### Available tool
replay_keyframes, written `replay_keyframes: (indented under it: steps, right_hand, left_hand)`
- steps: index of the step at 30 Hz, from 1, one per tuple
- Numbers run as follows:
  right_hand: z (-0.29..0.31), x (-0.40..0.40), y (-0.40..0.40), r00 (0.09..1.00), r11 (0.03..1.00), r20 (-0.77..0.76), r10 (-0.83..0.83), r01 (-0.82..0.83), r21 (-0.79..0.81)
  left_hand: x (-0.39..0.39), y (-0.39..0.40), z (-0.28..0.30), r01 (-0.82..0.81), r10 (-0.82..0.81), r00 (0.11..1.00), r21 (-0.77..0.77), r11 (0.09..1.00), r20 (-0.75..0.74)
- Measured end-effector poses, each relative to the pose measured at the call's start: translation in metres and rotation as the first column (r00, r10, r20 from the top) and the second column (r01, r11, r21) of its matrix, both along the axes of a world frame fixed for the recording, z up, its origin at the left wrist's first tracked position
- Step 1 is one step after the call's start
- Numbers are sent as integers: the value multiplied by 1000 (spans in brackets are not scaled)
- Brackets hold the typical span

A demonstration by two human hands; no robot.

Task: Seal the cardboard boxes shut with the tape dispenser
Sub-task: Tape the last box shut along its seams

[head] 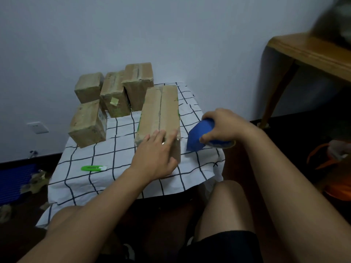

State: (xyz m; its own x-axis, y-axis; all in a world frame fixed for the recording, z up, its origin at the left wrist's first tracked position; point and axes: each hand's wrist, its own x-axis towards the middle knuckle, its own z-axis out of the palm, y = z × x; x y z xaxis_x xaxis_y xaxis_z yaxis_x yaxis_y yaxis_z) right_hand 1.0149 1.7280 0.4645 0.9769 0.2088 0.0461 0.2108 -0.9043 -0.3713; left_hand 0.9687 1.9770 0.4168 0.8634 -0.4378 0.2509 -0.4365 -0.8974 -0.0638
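A long cardboard box (160, 109) lies lengthwise on the checked cloth, with clear tape along its top seam. My left hand (156, 156) presses flat on the box's near end, fingers straight, thumb down the near face. My right hand (221, 126) grips a blue tape dispenser (197, 136) just right of the box, its tape roll under my palm. Several smaller taped boxes stand behind to the left: one at the front left (87, 124), others at the back (89, 87), (115, 95), (138, 82).
A green utility knife (93, 168) lies on the white checked cloth (117, 149) left of my left hand. A wooden table (311, 52) stands at the right. Tape scraps litter the dark floor at the left. My bare knees are below the cloth's edge.
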Motion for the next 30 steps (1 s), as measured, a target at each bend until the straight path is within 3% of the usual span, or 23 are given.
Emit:
replay_keyframes:
  steps: [3, 7, 11, 16, 20, 25, 30]
  right_hand:
    - [5, 1, -10, 982, 986, 115, -147, 136, 93]
    - [-7, -6, -1, 919, 896, 211, -333, 239, 374]
    - [-14, -8, 16, 889, 747, 187, -418, 219, 628]
    - [-12, -6, 40, 909, 467, 70, -410, 144, 872]
    - [-16, 2, 59, 929, 372, 27, -370, 122, 920]
    - [-17, 9, 68, 903, 326, 38, -429, 115, 938]
    - [-16, 11, 65, 906, 307, 47, -420, 94, 947]
  left_hand:
    - [4, -1, 4, -23, 23, 999, -8, 1000, 28]
    - [8, -2, 4, -24, 23, 999, 8, 1000, 48]
    - [8, -1, 4, -9, 7, 998, 26, 1000, 62]
    - [9, -1, 5, -7, 4, 999, 73, 997, 44]
    - [7, 0, 4, -7, 0, 998, 91, 996, 70]
    - [10, -13, 1, -13, -2, 997, 174, 985, 82]
    - [12, -11, -4, -1, -14, 995, 156, 988, 97]
